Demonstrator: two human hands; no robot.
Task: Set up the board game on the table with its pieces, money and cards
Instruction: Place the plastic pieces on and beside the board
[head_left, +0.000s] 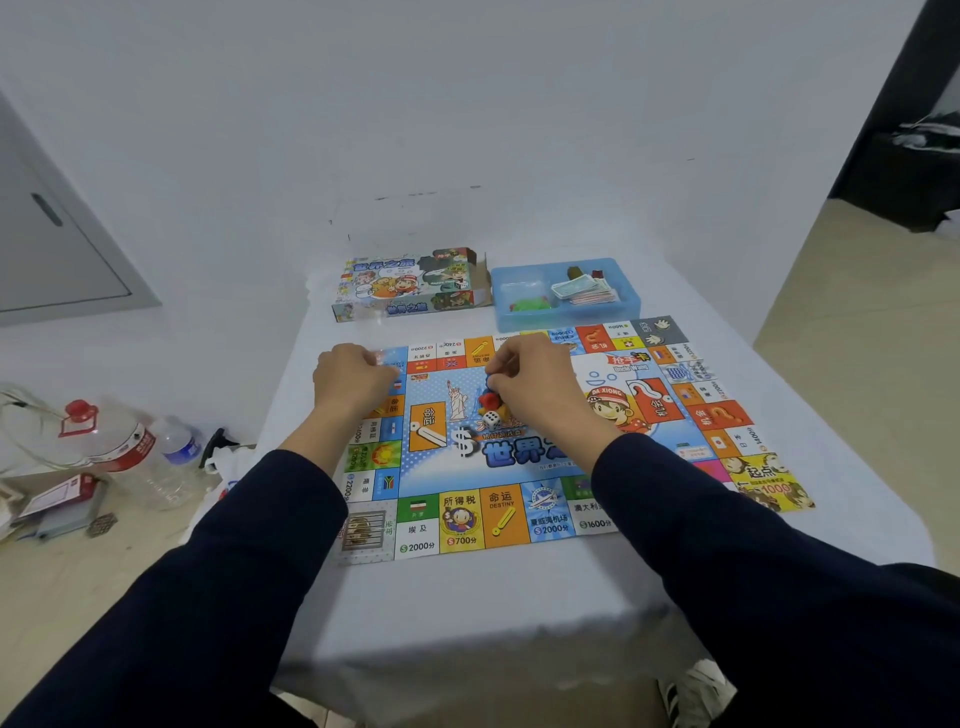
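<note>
White cloth covers the table (519, 597), where the game board (545, 467) lies flat. Behind it sit the game box (410, 286) and a blue tray (631, 301) holding paper money (582, 291). Right hand (535, 379) pinches small pieces (488, 397) beside a die (491, 419); left hand (353, 379) is curled, contents unclear.

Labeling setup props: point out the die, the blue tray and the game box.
die (491, 419): head view, its white top face.
blue tray (631, 304): head view, right rim.
game box (410, 283): head view, printed lid centre.
</note>
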